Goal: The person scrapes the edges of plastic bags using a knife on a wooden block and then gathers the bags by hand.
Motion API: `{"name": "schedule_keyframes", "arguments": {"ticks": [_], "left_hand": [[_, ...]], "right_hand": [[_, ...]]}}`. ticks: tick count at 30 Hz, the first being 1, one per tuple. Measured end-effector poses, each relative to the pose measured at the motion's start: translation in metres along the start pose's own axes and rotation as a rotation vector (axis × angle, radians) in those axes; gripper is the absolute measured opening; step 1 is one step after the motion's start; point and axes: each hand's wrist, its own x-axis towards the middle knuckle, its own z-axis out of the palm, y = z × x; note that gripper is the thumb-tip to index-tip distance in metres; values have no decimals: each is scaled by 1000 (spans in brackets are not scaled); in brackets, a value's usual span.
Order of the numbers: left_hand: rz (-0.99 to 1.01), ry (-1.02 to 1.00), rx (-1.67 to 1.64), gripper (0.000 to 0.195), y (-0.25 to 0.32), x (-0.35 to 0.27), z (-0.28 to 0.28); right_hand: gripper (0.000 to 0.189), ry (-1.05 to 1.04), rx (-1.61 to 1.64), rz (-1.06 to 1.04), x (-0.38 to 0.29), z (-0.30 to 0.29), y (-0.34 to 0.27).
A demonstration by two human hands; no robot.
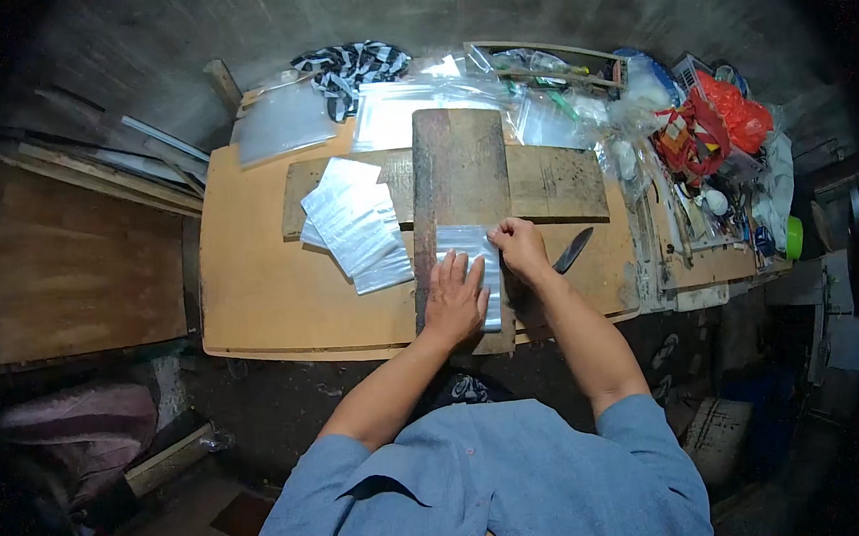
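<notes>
A stack of clear plastic film pieces lies on the upright wooden plank before me. My left hand rests flat on the film's lower left part, fingers spread slightly. At the film's upper right corner, my right hand pinches the edge between thumb and fingertips. A dark knife blade lies on the tabletop to the right; my right forearm partly hides that area, and its handle is not visible. Several cut plastic pieces are fanned out left of the plank.
A second plank lies crosswise under the first. Large plastic sheets sit at the back of the wooden table, beside a black-and-white cloth. Red plastic bags and assorted tools crowd the right side.
</notes>
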Motion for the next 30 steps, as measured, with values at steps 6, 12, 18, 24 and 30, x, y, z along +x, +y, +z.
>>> {"name": "schedule_keyframes", "arguments": {"ticks": [6,12,18,24,30], "left_hand": [[-7,-44,59,66,-2,1,10],[-44,-126,22,70,2,7,-3],[-49,-163,15,70,3,11,-8],[-64,-214,35,73,5,14,-7],[-64,-186,36,71,3,10,-4]], "right_hand": [[22,134,23,24,-18,-5,-19],[41,75,-283,-220,-74,-44,4],[43,-119,-560,-461,-98,-52,30],[36,-165,-701,-550,-89,-57,37],[30,135,-396,-746,-76,-101,-24]]}}
